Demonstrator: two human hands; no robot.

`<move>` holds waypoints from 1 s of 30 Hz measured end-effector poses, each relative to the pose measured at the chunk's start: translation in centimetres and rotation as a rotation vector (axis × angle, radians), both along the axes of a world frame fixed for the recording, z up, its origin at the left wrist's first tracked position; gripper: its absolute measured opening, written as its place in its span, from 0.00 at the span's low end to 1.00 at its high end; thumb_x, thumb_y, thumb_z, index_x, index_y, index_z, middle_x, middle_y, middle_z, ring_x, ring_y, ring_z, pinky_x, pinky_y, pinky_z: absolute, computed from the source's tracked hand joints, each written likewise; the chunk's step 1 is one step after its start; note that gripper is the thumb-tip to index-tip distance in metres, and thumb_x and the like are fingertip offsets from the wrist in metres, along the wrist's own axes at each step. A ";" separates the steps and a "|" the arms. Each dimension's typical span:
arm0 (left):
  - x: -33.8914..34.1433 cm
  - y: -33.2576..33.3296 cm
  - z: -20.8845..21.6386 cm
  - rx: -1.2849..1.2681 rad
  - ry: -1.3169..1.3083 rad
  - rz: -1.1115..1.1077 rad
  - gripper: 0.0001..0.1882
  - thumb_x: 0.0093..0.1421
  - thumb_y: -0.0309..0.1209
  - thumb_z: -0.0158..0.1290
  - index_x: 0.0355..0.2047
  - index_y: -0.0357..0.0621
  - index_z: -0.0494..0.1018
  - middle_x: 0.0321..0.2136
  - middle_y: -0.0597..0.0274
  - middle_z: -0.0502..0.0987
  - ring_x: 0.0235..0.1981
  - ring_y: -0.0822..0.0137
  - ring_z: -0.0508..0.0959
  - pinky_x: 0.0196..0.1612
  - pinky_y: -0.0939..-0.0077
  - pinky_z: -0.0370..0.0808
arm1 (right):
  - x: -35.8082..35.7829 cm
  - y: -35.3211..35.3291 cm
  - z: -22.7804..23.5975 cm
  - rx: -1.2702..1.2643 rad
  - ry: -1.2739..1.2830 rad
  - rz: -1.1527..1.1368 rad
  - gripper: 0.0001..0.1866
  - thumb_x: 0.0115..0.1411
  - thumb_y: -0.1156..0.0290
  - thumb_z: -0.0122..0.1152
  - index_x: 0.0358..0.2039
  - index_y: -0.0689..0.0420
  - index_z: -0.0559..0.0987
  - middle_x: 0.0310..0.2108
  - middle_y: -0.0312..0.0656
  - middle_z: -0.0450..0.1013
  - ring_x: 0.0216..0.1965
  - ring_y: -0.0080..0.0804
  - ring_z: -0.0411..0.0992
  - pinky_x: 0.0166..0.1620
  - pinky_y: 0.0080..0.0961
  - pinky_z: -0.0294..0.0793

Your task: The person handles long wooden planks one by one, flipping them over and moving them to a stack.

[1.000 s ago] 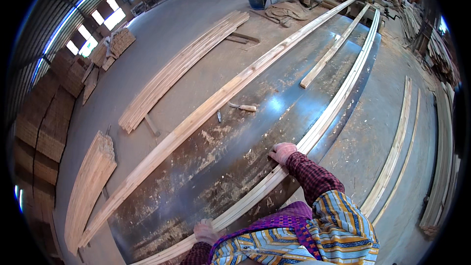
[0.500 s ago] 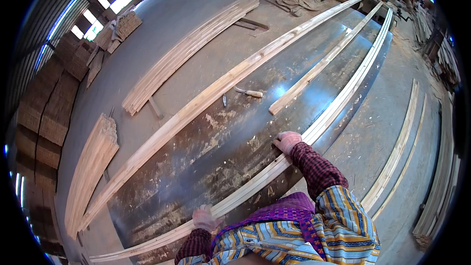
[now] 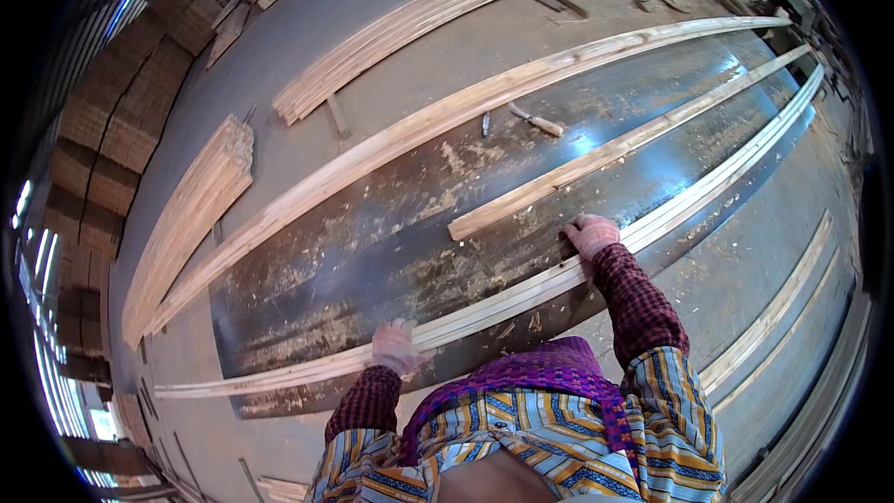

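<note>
**Steadying or gripping, both your hands lie on a run of pale strips**

Closest to you are your striped garment (image 3: 521, 419) and the purple patterned cloth (image 3: 545, 374) over it, with checked sleeves at both wrists. Your left hand (image 3: 396, 346) lies over the long pale strips (image 3: 503, 306), its fingers pointing away from you. Further along to the right, your right hand (image 3: 591, 236) sits at the far edge of the same strips, fingers bent toward the tabletop. You touch the strips with both hands, but whether either hand clenches them or only presses on them cannot be told.

The strips lie side by side along the near part of the dark, shavings-strewn table (image 3: 326, 293); their left end juts past its edge, and they run off to its far right end. On the floor to your right lie loose pale boards (image 3: 773, 307).

Beyond your hands, a shorter board (image 3: 559, 181) lies slantwise on the tabletop, touching neither hand. Past it rest a wooden-handled tool (image 3: 545, 125) and a small slim tool (image 3: 485, 124), just beside a long board (image 3: 419, 127) along the far side. Farther off stand two piles: a left stack (image 3: 191, 214) and a far stack (image 3: 419, 33).
</note>
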State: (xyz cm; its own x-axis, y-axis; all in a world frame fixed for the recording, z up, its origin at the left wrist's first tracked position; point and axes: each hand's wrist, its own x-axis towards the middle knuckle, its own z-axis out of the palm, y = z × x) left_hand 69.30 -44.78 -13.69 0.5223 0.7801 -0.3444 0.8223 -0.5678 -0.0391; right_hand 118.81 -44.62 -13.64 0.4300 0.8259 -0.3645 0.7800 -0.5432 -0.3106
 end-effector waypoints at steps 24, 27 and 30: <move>0.5 -0.5 0.7 -0.094 0.163 0.110 0.50 0.52 0.72 0.56 0.62 0.46 0.71 0.58 0.57 0.75 0.63 0.58 0.71 0.65 0.58 0.66 | -0.2 0.7 0.1 -0.034 0.014 0.093 0.26 0.66 0.44 0.52 0.49 0.51 0.84 0.49 0.49 0.81 0.55 0.49 0.77 0.57 0.43 0.75; -4.5 -0.5 -7.4 0.014 -0.097 0.134 0.48 0.46 0.71 0.63 0.57 0.48 0.76 0.48 0.56 0.76 0.52 0.57 0.75 0.60 0.63 0.69 | -0.2 0.4 0.5 -0.009 0.039 0.035 0.26 0.66 0.43 0.53 0.48 0.51 0.85 0.47 0.47 0.82 0.52 0.49 0.78 0.55 0.44 0.76; -1.4 0.2 -2.8 0.013 0.058 0.029 0.49 0.45 0.72 0.63 0.56 0.47 0.76 0.49 0.57 0.76 0.52 0.57 0.76 0.59 0.62 0.70 | 0.3 -0.1 0.3 -0.047 0.037 0.029 0.25 0.66 0.44 0.54 0.47 0.50 0.85 0.46 0.47 0.82 0.50 0.49 0.79 0.53 0.45 0.77</move>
